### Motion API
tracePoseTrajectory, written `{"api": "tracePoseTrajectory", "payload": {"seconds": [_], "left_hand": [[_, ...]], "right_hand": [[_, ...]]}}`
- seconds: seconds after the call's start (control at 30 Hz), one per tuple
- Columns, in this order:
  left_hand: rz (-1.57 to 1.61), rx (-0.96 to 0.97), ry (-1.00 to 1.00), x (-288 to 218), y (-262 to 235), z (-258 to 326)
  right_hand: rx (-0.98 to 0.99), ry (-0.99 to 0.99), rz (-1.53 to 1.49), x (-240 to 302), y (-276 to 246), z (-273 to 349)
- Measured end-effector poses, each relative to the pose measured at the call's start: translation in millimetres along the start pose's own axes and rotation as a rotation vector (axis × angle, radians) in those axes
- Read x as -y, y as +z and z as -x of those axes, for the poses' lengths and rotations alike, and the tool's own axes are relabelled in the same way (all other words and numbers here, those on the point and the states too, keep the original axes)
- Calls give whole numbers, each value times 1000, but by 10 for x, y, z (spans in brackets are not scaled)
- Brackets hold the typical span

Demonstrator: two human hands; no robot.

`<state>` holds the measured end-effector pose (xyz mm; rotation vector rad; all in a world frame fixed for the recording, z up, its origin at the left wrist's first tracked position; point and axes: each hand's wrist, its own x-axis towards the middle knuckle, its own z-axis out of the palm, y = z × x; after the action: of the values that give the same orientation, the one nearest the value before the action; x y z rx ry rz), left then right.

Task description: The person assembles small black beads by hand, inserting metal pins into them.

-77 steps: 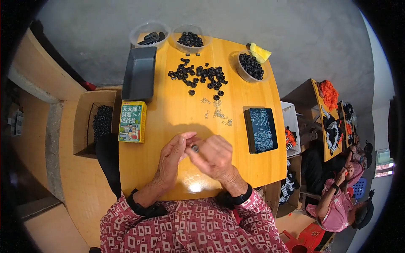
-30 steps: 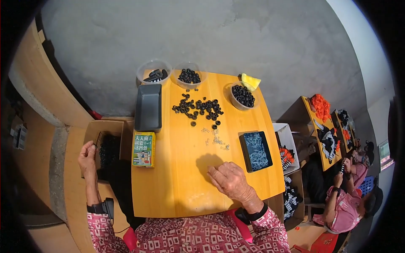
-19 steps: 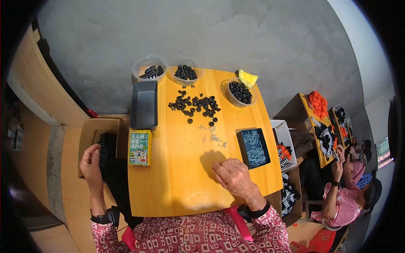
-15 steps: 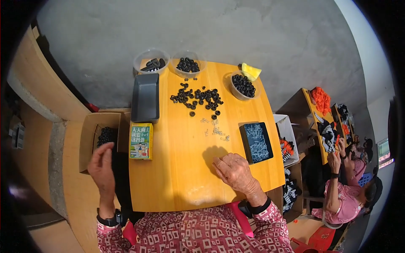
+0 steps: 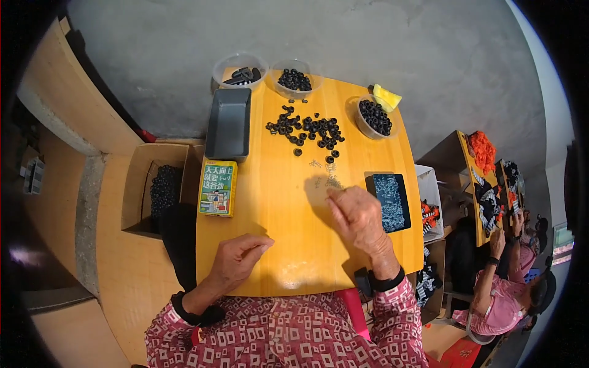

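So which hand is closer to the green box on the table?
Left. The left hand rests just below the green box; the right hand is across the table, beside the black tray.

I sit at a small wooden table (image 5: 276,202) with a warm yellow top. Under it and ahead of me the floor (image 5: 380,43) is grey concrete, rough and a little stained, and daylight falls evenly on it. On my left side there is a light brown wooden bench (image 5: 61,104) or low platform, which bends in the picture, and an open cardboard box (image 5: 138,184) stands between it and my table. On my right side there are more tables (image 5: 469,165) of the same kind, standing close in a row, and other persons (image 5: 503,294) sit there at work. Soft shadows lie on my table top.
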<state>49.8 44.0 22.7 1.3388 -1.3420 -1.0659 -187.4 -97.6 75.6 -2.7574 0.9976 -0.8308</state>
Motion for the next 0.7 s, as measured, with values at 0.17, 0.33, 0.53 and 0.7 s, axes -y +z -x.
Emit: {"api": "tracePoseTrajectory", "payload": {"seconds": [0.17, 0.33, 0.53, 0.7], "left_hand": [[-125, -26, 125, 150, 69, -2], [-93, -68, 159, 189, 91, 24], [-124, -51, 165, 222, 73, -1], [-121, -76, 216, 218, 87, -29]], "right_hand": [[38, 139, 55, -45, 65, -235], [42, 16, 21, -50, 290, -284], [27, 12, 98, -138, 471, -556], [76, -35, 291, -328, 804, -742]]}}
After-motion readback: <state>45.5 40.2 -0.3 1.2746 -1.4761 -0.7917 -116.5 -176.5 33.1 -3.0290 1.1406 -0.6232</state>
